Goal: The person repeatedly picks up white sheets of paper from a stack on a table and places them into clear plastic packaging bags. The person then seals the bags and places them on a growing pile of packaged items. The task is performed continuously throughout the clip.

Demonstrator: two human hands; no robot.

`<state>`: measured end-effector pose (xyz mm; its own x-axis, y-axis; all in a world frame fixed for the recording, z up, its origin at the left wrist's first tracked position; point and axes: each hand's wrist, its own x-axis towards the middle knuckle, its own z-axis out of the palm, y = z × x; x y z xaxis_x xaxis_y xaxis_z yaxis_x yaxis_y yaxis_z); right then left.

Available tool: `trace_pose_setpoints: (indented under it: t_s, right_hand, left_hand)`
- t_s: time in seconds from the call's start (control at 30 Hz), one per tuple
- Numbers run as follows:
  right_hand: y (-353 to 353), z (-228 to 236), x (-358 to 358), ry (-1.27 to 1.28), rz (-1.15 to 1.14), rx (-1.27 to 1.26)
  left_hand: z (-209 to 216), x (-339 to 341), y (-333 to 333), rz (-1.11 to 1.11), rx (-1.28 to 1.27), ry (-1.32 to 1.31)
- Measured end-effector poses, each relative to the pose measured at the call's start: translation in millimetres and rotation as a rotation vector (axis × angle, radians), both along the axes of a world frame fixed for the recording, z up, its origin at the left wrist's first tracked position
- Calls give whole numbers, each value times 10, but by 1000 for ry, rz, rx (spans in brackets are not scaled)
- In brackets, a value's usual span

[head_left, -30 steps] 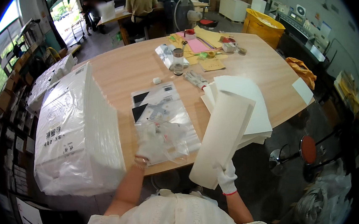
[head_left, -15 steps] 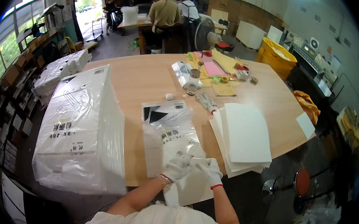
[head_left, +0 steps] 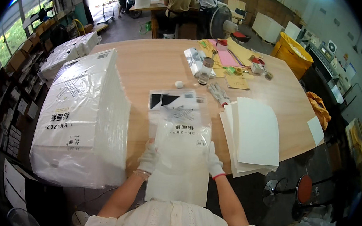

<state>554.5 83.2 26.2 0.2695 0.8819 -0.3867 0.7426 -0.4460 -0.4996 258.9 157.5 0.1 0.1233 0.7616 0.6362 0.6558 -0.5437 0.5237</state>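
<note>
A sheaf of white paper [head_left: 177, 183] lies upright before me, its upper part inside a clear printed plastic bag [head_left: 183, 132]. My left hand [head_left: 147, 156], in a white knit glove, is closed on the sheaf's left edge. On the opposite edge is my right hand [head_left: 215, 161], gloved too, fingers along the side and partly hidden. More flat printed bags [head_left: 154, 100] lie underneath, showing at the upper left. To the right rests a fanned stack of white sheets [head_left: 258, 132]. A tall pile of paper packs in printed clear bags [head_left: 76, 117] stands at my left.
Beyond my hands on the wooden table [head_left: 138, 63] are a small white lump [head_left: 179, 84], a spare glove [head_left: 218, 93], a glass jar [head_left: 205, 72] and yellow and pink papers [head_left: 225, 57]. A fan [head_left: 222, 22] and people at another table are behind. A round stool [head_left: 304, 188] stands at right.
My hands have moved apart from the bag's mouth to opposite sides of the sheaf. The paper, tilted before, is now straight and lined up with the bag. The view has shifted.
</note>
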Motion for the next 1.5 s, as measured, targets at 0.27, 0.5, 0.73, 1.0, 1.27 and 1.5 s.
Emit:
trace_pose_setpoints:
  t_s: [0.27,0.5,0.73,1.0,1.27,1.5]
  right_hand:
    - [-844,-13,-318,343,48,388]
    - [-2030,536,-613,343,130,123]
    - [-1704,496,-568,-372,318,402]
    - [-2360,254,-195,-21,-108,48]
    - [-1112,-323,-209,1583,-455,253]
    - [-315,1420,-1539,1536,-199,495]
  left_hand:
    - [518,-270,-1007,134,-621,971]
    - [645,-817,-1649,-565,-1246,508]
    - [711,-418,-1417,-391,-904,39]
    - [473,-283,-1517,-277,-1095,-321]
    - [1991,86,-1060,-741,-295,-98]
    - [3256,-898,-1500,-396,144,-96]
